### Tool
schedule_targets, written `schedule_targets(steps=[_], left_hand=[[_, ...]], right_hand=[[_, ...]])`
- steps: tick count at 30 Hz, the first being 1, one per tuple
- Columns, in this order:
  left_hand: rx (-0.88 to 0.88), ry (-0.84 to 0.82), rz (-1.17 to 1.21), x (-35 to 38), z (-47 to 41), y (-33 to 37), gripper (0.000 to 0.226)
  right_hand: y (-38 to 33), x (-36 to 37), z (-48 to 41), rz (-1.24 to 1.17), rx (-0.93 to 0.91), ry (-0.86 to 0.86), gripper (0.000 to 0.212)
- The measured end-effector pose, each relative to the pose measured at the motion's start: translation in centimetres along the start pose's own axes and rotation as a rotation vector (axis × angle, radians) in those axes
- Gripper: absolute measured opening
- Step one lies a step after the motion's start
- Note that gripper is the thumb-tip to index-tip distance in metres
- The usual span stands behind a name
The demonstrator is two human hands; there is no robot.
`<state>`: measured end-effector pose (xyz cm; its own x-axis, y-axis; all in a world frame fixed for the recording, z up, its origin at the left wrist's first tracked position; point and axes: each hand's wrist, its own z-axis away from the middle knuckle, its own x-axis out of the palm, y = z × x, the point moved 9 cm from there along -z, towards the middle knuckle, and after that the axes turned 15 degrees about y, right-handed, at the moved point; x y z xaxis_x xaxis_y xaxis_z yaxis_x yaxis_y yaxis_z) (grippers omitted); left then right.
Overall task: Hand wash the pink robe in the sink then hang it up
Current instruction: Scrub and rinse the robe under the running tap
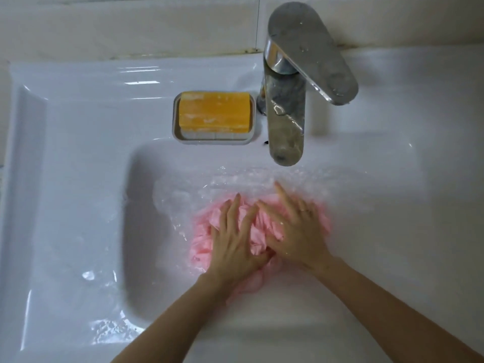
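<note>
While rippling water fills the white sink [65,179], a bunched pink robe [200,248] lies in the basin, toward its near side. Both hands lie flat on it, fingers straight and spread, gripping nothing: the left hand [233,242] and the right hand [300,231] press the cloth. On the far rim, an orange soap bar [213,108] sits in a grey dish [183,136], left of a chrome faucet [285,113].
</note>
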<state>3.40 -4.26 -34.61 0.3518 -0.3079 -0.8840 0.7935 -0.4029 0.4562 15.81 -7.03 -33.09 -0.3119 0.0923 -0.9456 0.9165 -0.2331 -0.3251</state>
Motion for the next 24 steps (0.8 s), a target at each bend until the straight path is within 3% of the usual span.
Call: schedule_targets(steps=[6, 10, 13, 17, 20, 22, 24], left_hand=[[0.083, 0.054, -0.100, 1.4, -1.5, 0.6, 0.058], [0.284, 0.272, -0.095, 0.5, -3.3, 1.3, 0.031], [0.359, 0.333, -0.042, 0.2, -4.3, 1.6, 0.023], [0.393, 0.234, 0.113, -0.1, -5.8, 2.5, 0.015], [0.352, 0.104, -0.026, 1.1, -6.4, 1.8, 0.037], [0.444, 0.100, 0.021, 1.4, -6.3, 2.1, 0.035], [0.463, 0.060, 0.027, 1.8, -6.9, 2.2, 0.032]], right_hand=[[-0.6, 1.7, -0.3, -0.023, 0.016, 0.112, 0.047], [-0.8, 0.8, -1.9, -0.053, 0.042, 0.270, 0.032], [-0.6, 0.2, -2.8, -0.176, 0.097, 0.358, 0.026], [-0.2, 1.6, -3.4, -0.240, 0.136, 0.300, 0.031], [-0.6, 2.7, -3.4, -0.160, 0.160, 0.143, 0.033], [0.1, 3.1, -3.8, -0.095, 0.246, 0.086, 0.047], [0.9, 2.6, -4.3, -0.160, 0.310, 0.172, 0.045]])
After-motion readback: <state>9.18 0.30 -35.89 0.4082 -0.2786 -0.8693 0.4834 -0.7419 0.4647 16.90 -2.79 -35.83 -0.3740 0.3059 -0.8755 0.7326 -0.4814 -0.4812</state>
